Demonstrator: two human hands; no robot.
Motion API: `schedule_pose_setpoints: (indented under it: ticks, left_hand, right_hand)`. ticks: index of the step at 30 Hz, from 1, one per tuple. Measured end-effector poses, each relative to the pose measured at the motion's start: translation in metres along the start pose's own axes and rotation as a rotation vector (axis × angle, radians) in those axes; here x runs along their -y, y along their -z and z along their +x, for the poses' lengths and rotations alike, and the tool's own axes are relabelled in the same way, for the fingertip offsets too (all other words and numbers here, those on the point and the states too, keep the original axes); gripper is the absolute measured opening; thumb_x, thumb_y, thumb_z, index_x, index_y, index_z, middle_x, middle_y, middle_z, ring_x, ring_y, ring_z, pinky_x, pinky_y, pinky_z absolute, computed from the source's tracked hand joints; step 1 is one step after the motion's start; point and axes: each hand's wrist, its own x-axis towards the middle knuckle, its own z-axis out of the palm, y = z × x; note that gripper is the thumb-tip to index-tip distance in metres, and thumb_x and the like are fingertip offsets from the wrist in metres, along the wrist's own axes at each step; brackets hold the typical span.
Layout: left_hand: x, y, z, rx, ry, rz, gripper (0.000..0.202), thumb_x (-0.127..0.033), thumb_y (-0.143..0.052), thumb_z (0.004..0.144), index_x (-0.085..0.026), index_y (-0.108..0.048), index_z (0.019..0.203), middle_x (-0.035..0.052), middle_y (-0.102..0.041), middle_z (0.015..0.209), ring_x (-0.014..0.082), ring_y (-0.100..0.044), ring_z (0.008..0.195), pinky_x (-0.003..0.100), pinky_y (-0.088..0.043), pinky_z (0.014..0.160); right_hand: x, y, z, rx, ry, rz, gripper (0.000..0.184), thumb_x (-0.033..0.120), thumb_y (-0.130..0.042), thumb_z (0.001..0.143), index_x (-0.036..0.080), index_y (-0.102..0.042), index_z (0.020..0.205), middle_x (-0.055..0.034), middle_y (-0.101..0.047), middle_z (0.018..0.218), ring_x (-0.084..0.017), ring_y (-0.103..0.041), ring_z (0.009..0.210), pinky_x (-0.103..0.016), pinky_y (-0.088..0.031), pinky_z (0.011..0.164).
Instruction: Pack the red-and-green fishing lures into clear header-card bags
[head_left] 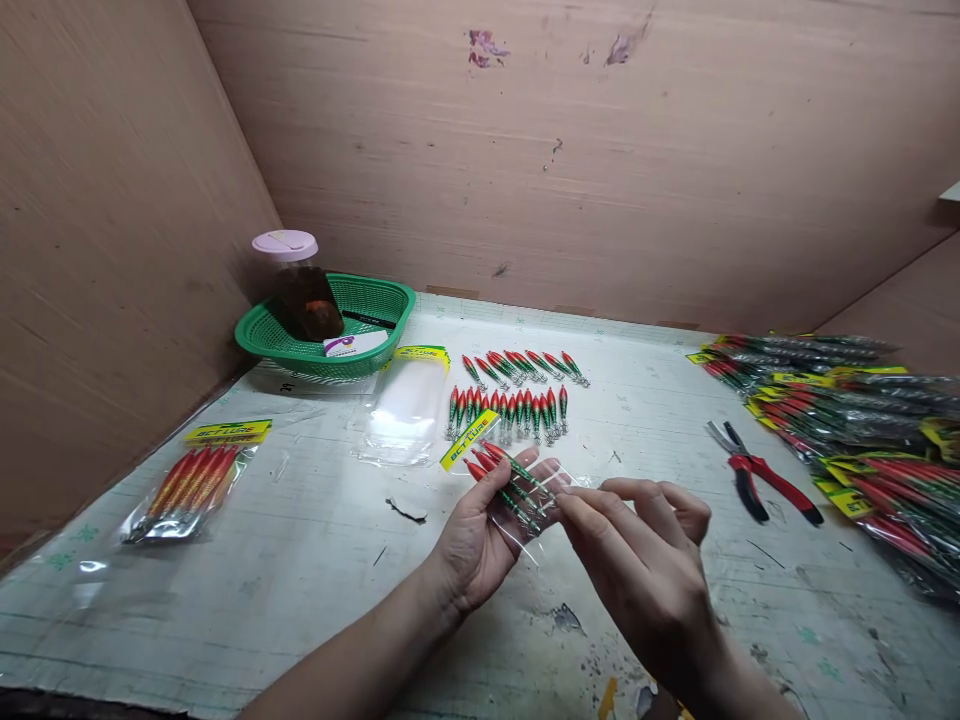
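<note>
My left hand [480,545] holds a clear plastic bag with a yellow header [469,440], thumb on top and palm up beneath. Several red-and-green fishing lures [517,480] lie in the bag, red noses toward the header. My right hand [649,560] has its thumb and forefinger closed on the tail end of the uppermost lure, at the bag's lower end; the fingertips partly hide that spot. Just beyond my left hand, loose lures of the same colours lie in two rows, a back row [525,367] and a front row [510,408].
A stack of clear bags [405,410] lies left of the rows. Behind it stands a green basket [375,290] holding a lidded jar [304,300]. A filled lure bag [199,480] is at far left. Red-handled pliers [765,480] and piled lure packs [840,410] lie right.
</note>
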Motion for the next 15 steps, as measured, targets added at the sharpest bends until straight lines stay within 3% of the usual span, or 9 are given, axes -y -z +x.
schedule_pose_setpoints:
  ticks: [4,6,10,15]
  left_hand:
    - [0.001,0.0,-0.001,-0.002,-0.038,-0.009,0.032,-0.028,-0.048,0.091,-0.007,-0.058,0.113,0.0152,-0.069,0.107,0.0266,-0.066,0.098,0.038,-0.054,0.084]
    - [0.0,-0.002,-0.002,-0.011,-0.062,-0.012,0.032,-0.027,-0.048,0.091,-0.009,-0.056,0.117,0.014,-0.069,0.106,0.0252,-0.068,0.094,0.037,-0.055,0.081]
    - [-0.003,-0.004,-0.001,-0.04,-0.063,0.008,0.033,-0.024,-0.049,0.091,-0.014,-0.052,0.123,0.0119,-0.07,0.104,0.023,-0.069,0.089,0.035,-0.056,0.078]
    - [-0.005,-0.001,0.001,-0.046,-0.061,0.01,0.032,-0.022,-0.053,0.089,-0.012,-0.055,0.12,0.013,-0.07,0.105,0.0243,-0.068,0.092,0.035,-0.056,0.08]
  right_hand:
    - [-0.039,-0.004,0.005,-0.126,-0.24,0.306,0.015,0.015,-0.057,0.084,0.023,-0.057,0.096,-0.0021,-0.065,0.085,-0.019,-0.058,0.082,-0.036,-0.043,0.074]
    - [-0.074,-0.017,0.006,-0.166,-0.391,0.231,0.004,0.023,-0.055,0.085,0.023,-0.057,0.089,-0.0034,-0.061,0.083,-0.019,-0.057,0.081,-0.035,-0.046,0.071]
    - [-0.132,-0.062,0.005,0.113,-0.43,0.208,0.012,0.027,-0.061,0.076,0.021,-0.063,0.086,-0.0027,-0.062,0.078,-0.016,-0.056,0.062,-0.032,-0.047,0.06]
    - [-0.146,-0.101,0.004,0.261,-0.436,0.224,0.013,0.025,-0.057,0.073,0.022,-0.063,0.085,-0.0045,-0.061,0.082,-0.02,-0.059,0.074,-0.034,-0.049,0.067]
